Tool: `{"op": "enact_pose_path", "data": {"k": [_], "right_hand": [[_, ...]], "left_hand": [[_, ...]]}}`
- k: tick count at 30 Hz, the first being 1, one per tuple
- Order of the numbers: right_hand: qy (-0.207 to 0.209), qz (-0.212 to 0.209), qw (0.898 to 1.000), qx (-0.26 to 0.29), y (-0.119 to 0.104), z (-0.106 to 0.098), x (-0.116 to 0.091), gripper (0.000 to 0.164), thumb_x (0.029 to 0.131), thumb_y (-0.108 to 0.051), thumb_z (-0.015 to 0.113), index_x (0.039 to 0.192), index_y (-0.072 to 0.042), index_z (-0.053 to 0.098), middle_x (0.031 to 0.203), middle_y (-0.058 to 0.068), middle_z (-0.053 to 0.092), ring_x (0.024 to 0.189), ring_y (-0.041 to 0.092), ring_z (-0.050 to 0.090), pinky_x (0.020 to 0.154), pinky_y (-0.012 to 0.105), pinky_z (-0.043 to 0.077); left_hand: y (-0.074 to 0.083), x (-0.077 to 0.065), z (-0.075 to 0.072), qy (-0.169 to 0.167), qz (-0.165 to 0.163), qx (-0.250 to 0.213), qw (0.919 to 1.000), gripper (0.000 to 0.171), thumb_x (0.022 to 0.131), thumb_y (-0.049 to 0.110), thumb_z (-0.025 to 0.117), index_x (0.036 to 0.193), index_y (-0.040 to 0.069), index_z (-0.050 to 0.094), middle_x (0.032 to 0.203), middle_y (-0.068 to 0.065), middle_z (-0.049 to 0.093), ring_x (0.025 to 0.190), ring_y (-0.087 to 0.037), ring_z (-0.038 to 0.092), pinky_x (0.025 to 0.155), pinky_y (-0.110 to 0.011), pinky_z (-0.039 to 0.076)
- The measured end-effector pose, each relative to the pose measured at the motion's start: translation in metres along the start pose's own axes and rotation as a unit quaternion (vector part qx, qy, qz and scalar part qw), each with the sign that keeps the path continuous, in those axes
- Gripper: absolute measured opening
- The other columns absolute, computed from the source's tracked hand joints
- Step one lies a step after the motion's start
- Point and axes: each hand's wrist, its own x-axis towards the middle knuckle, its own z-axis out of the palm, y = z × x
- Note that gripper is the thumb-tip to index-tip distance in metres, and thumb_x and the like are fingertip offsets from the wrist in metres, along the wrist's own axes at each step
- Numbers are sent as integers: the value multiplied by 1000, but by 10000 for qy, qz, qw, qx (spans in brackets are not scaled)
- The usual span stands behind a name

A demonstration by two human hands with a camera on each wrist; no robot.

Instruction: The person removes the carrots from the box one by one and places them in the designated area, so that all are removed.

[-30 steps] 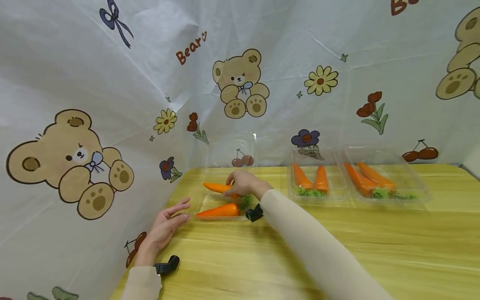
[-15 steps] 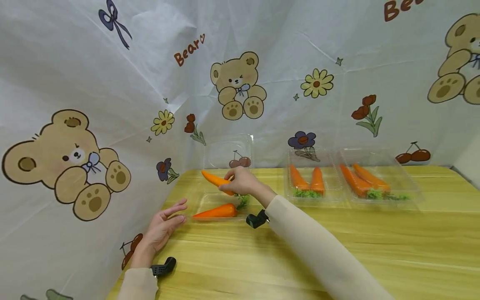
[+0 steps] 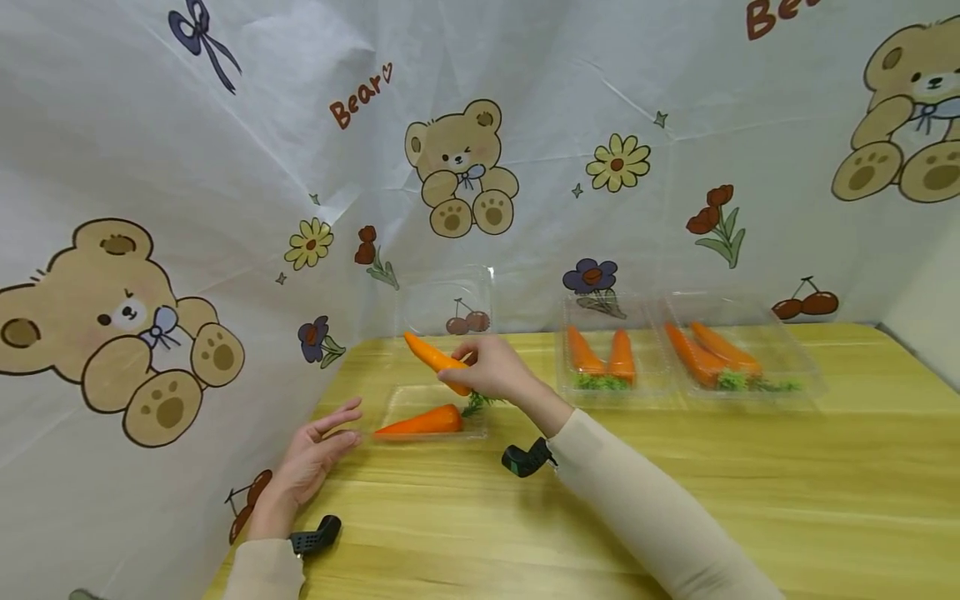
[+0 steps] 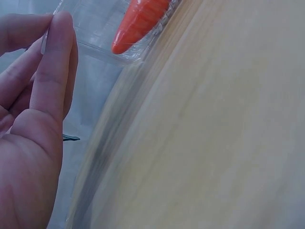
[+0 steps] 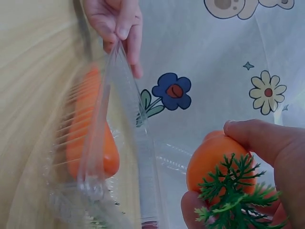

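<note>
My right hand (image 3: 491, 367) grips an orange toy carrot (image 3: 431, 354) above the clear plastic container (image 3: 397, 396), its thin end pointing up and left. In the right wrist view, the carrot's thick end (image 5: 212, 162) and green leafy top (image 5: 233, 195) show between thumb and fingers. A second carrot (image 3: 423, 422) lies in the container near the front wall. My left hand (image 3: 311, 454) is at the container's left end. In the left wrist view its thumb and fingers (image 4: 52, 67) pinch the thin clear edge.
The container's hinged lid (image 3: 442, 300) stands raised at the back, against the printed cloth wall. To the right, two more clear containers hold carrots with green tops: the nearer one (image 3: 570, 379) and the far right one (image 3: 806, 367). All stand on the wooden table (image 3: 420, 517).
My right hand has raised the carrot out of the container and tilted its tip upward. The left hand keeps its place at the container's left end. The head view has shifted slightly.
</note>
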Motion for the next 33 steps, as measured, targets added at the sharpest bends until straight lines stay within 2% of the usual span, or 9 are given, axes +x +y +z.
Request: {"op": "enact_pose_path", "data": {"k": [6, 12, 17, 26, 33], "right_hand": [[224, 233, 9994, 113, 11, -7, -15, 39, 88, -39, 81, 115, -13, 74, 95, 6, 71, 70, 18, 64, 58, 28, 55], [253, 304, 9988, 278, 27, -13, -30, 37, 88, -37, 81, 113, -12, 74, 90, 7, 72, 64, 18, 64, 55, 29, 53], [328, 370, 9984, 272, 39, -15, -44, 34, 87, -37, 82, 111, -14, 75, 91, 4, 72, 65, 17, 62, 54, 29, 53], [345, 134, 9992, 159, 49, -24, -65, 29, 88, -34, 82, 110, -15, 74, 91, 2, 72, 65, 16, 63, 53, 30, 55], [293, 32, 9995, -67, 54, -36, -82, 27, 88, -32, 82, 109, -15, 75, 92, 2, 72, 68, 15, 63, 52, 30, 55]], "left_hand": [[0, 1, -3, -97, 116, -39, 9999, 47, 100, -9, 57, 143, -21, 43, 153, 10, 53, 118, -14, 68, 97, -26, 59], [-2, -1, -3, -19, 125, 64, 9999, 48, 100, -8, 58, 143, -22, 42, 151, 12, 55, 134, -17, 59, 98, -26, 58], [-3, -1, -3, -98, 115, 74, 9999, 48, 100, -8, 56, 143, -22, 40, 153, 12, 53, 138, -16, 54, 99, -25, 58], [1, 2, -2, -55, 106, 75, 9999, 48, 100, -8, 57, 143, -21, 42, 151, 14, 54, 136, -6, 53, 99, -26, 58], [-2, 1, -2, -76, 84, 5, 9999, 48, 100, -9, 56, 143, -22, 41, 155, 11, 52, 138, -7, 52, 99, -26, 58]]}}
